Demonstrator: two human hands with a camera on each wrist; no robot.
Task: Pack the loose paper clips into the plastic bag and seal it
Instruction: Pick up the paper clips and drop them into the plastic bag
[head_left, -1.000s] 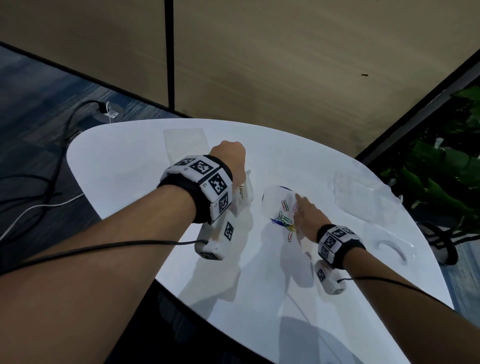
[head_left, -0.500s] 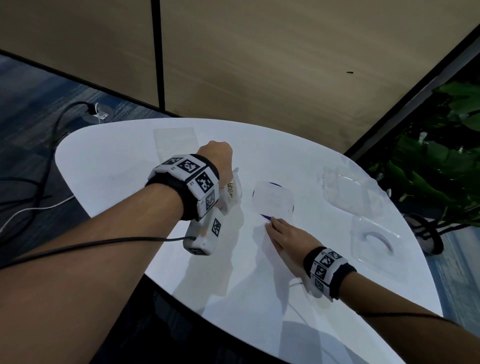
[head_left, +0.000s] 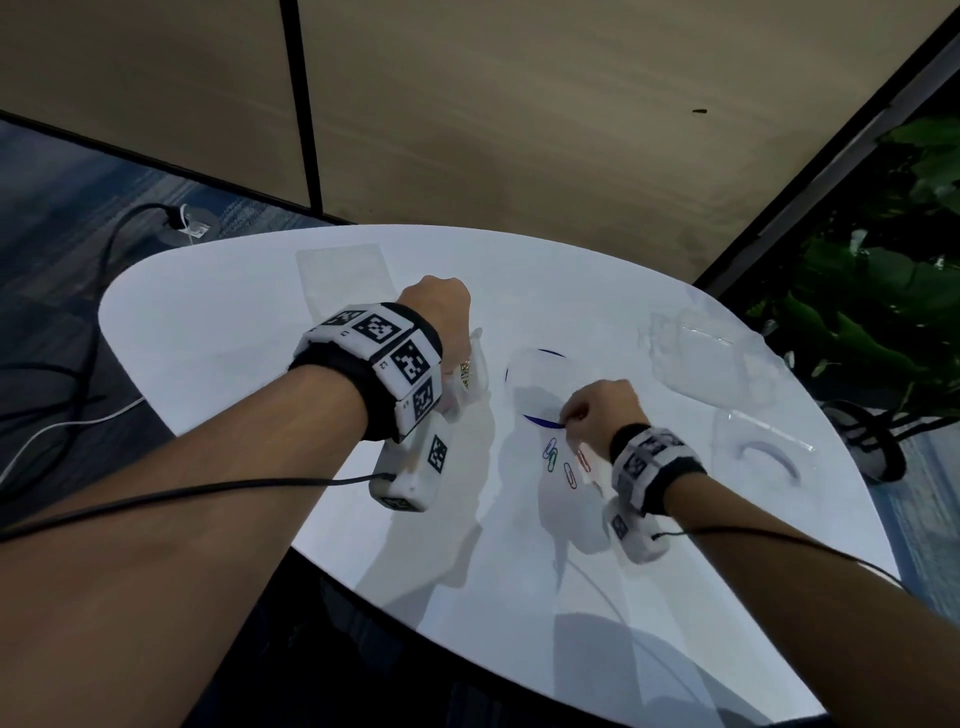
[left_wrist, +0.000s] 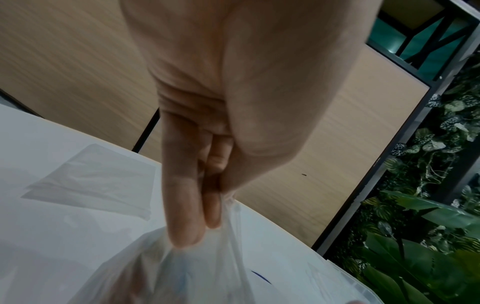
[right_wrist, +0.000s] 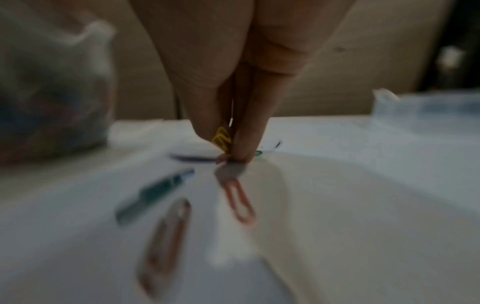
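No words can be read; the wrist bands (head_left: 384, 353) show only black-and-white square codes and tiny marks, too small to read.

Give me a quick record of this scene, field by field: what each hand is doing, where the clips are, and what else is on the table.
left hand: pinches the top of the plastic bag, holding it up
right hand: pinches a yellow paper clip at the table
loose paper clips: a few on the table, beside the right hand
round lid: flat, behind the clips
clear containers: far right of the table
seal: not yet done
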